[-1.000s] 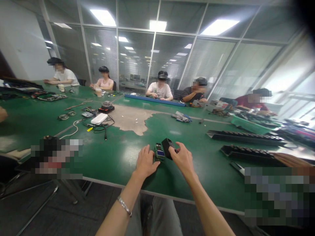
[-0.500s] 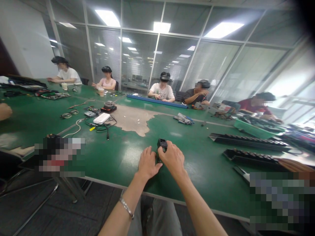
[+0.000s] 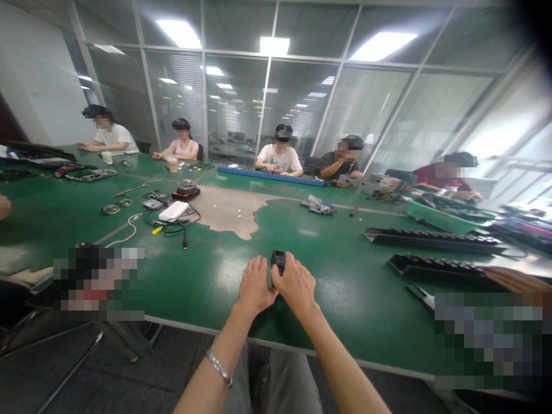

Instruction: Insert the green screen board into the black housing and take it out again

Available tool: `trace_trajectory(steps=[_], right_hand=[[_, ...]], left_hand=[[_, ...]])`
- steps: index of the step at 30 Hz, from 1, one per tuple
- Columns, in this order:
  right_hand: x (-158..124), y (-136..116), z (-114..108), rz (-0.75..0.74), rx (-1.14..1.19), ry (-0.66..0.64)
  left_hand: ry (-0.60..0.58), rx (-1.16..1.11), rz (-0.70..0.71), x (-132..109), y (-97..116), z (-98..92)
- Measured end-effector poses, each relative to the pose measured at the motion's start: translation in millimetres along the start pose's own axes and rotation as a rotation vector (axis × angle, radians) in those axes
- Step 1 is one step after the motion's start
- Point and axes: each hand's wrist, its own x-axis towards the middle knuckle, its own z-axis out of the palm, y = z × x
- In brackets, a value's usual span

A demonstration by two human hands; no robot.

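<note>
A small black device stands on the green table, close to its front edge. My right hand is wrapped round the right side of the device, its thumb at the near face. Against the device's left side rests my left hand, fingers together and pointing forward, thumb tucked toward the right hand. Both hands hide the lower part of the device.
A white box with black cables lies at left centre, near glasses. Grey gloves lie beyond my hands. Black rails and a green basket are at the right. Several people sit across the table.
The view has shifted slightly. My two hands have come closer together round the black device, and my left thumb is now more hidden beside my right hand.
</note>
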Motion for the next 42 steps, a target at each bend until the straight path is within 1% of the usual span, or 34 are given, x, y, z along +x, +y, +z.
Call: trace_trajectory(steps=[4,10,13,16,21,24,27,30,33,36,38,42], right_hand=[[-2.3,-0.4,4.7,-0.009,-0.003,0.011],[-7.5,1.6,7.2,-0.014,0.041,-0.003],[-9.7,4.7,5.6,-0.006,0.057,0.028],[-10.8,7.0,3.8,-0.002,0.055,0.055],[-12.8,4.7,2.1,-0.036,0.029,0.02],[-13.4,1.3,2.0,-0.029,0.006,0.02],[-12.4,1.4,4.0,-0.02,0.022,-0.006],[-11.0,9.0,8.8,-0.009,0.075,-0.03],[-12.0,22.2,14.0,-0.013,0.14,-0.031],[-14.9,31.2,15.2,0.002,0.187,-0.038],[-16.3,30.8,13.4,0.007,0.2,-0.015],[-15.2,18.8,8.6,0.018,0.159,0.05]], left_hand=[[-0.013,-0.009,0.022,0.5,0.0,-0.6],[-0.028,-0.058,0.0,-0.6,2.6,-5.5],[-0.042,-0.064,-0.013,-0.8,2.9,-7.5],[-0.028,-0.069,-0.022,-0.7,2.2,-7.4],[-0.012,-0.074,-0.017,-1.6,0.8,-7.4],[-0.002,-0.064,-0.002,-2.3,0.3,-8.2],[0.001,-0.048,0.001,-1.9,0.6,-7.8],[-0.011,-0.043,-0.015,-0.5,1.6,-6.4],[-0.026,-0.028,-0.022,0.9,2.6,-4.8],[-0.03,-0.018,-0.024,1.2,3.3,-4.2],[-0.042,-0.022,-0.026,0.9,3.5,-4.0],[-0.051,-0.026,-0.026,0.8,2.8,-2.7]])
